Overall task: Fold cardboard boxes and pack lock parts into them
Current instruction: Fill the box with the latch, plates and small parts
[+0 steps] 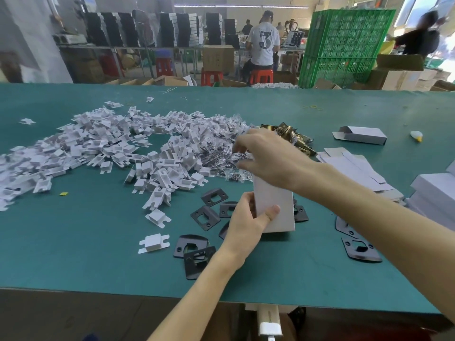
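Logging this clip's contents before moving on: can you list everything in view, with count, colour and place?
cardboard box: one, white, upright at the table's centre
plastic inserts: large pile, white, table's left half
bagged parts: heap, clear bags with dark contents, behind the box
strike plates: about nine, black, loose around the box
latches: a few, brass, behind the right hand
box blanks: stack, white, right of the box
folded box: one, white, lying far right
finished boxes: stack, white, right edge
table: one, green
crates: stacked, green, background right
left hand: grips the box's lower part
right hand: over the box's top, grip unclear
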{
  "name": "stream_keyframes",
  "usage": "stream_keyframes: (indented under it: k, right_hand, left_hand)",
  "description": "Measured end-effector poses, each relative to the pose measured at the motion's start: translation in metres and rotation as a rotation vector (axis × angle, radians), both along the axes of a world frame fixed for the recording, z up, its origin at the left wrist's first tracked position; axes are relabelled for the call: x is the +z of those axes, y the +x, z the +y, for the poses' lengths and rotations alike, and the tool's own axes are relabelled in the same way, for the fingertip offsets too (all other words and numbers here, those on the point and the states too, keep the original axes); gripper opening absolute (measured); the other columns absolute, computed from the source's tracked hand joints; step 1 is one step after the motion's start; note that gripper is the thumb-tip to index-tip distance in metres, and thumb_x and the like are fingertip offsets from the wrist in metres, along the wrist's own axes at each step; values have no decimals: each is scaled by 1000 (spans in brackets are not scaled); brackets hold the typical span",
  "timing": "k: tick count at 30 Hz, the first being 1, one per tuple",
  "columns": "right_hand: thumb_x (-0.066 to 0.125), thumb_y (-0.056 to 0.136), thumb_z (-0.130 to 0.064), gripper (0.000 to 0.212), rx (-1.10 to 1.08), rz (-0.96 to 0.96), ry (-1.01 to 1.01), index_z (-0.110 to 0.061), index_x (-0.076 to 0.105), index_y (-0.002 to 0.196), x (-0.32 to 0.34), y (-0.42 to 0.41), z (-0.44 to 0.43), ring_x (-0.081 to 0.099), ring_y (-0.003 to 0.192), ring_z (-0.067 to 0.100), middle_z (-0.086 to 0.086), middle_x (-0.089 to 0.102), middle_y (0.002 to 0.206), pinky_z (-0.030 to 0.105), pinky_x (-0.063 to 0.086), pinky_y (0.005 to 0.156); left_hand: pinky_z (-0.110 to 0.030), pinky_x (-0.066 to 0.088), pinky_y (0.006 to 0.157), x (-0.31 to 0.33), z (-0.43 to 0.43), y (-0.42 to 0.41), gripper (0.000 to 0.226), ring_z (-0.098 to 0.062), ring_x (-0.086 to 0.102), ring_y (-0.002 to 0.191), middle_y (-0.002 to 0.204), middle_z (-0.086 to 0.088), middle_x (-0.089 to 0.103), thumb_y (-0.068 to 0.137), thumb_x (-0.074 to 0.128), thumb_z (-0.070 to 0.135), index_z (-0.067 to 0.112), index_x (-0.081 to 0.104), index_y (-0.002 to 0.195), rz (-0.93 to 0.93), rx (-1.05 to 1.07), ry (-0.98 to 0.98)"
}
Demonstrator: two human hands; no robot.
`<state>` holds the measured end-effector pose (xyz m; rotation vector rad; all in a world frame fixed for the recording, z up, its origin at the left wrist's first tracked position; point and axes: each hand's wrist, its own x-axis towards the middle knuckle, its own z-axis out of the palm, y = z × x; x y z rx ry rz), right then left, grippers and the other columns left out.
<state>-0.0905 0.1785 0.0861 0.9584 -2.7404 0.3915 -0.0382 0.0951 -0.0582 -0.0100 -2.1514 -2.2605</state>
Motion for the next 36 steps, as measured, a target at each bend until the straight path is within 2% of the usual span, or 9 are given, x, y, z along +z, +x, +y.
stream_keyframes:
  k: [3,6,10,13,18,27,31,34,36]
  right_hand:
    - [73,94,-25,23,10,-26,198,-10,66,110,-14,2,-31,64,99,21,4,67,108,37,56,90]
    - [72,94,-20,18,-8,-50,458,-8,58,90,-32,-4,-51,59,75,21,3,61,89,33,51,63]
    - [66,97,-14,40,-18,-55,615,-16,34,73,-47,-11,-58,43,61,16,-1,46,76,32,34,63]
    - [67,95,-11,31,-14,-66,601,-12,42,76,-52,-14,-62,40,58,16,0,43,74,32,33,58]
    - [66,94,-6,38,10,-139,564,-12,37,71,-63,-18,-61,43,59,17,4,43,77,31,29,46]
    - [79,87,-16,40,17,-160,551,-13,42,71,-74,-29,-61,47,57,16,5,52,80,30,30,43]
    - [80,87,-19,31,14,-133,516,-6,56,102,-75,-23,-60,45,58,15,3,47,80,30,30,44]
    - [67,95,-11,35,39,-79,368,-10,38,114,-76,-17,-59,45,59,19,4,46,81,33,34,45]
    - [67,97,-12,38,91,-96,179,-15,35,116,-71,-12,-58,54,64,24,5,51,83,41,47,54]
  left_hand:
    - [-9,50,85,-1,-1,1,35,5,66,104,115,14,72,95,76,25,24,58,124,30,-6,-42]
    - [-6,46,90,0,-2,3,41,5,60,110,122,14,67,94,71,22,20,56,132,73,-6,-115]
    - [-47,52,96,7,0,5,32,-16,53,95,107,-15,61,89,63,24,8,57,115,66,4,-139]
    - [-54,52,95,5,0,5,6,-20,55,93,104,-22,62,99,59,7,7,56,105,43,10,-156]
    - [-32,43,74,4,0,4,33,2,41,65,81,4,45,98,56,-1,23,40,81,31,8,-209]
    - [-48,51,85,5,2,5,7,-16,47,88,96,-9,51,100,56,5,9,50,99,50,-5,-170]
    - [-40,50,83,2,1,4,16,-12,49,83,90,-4,53,100,55,0,14,52,93,18,-9,-185]
    - [-23,54,80,3,-2,6,34,-6,56,83,90,7,56,103,51,-2,29,51,91,-38,-5,-188]
    - [-26,56,83,4,-2,7,28,-14,60,92,95,4,61,104,51,0,26,57,97,-23,12,-171]
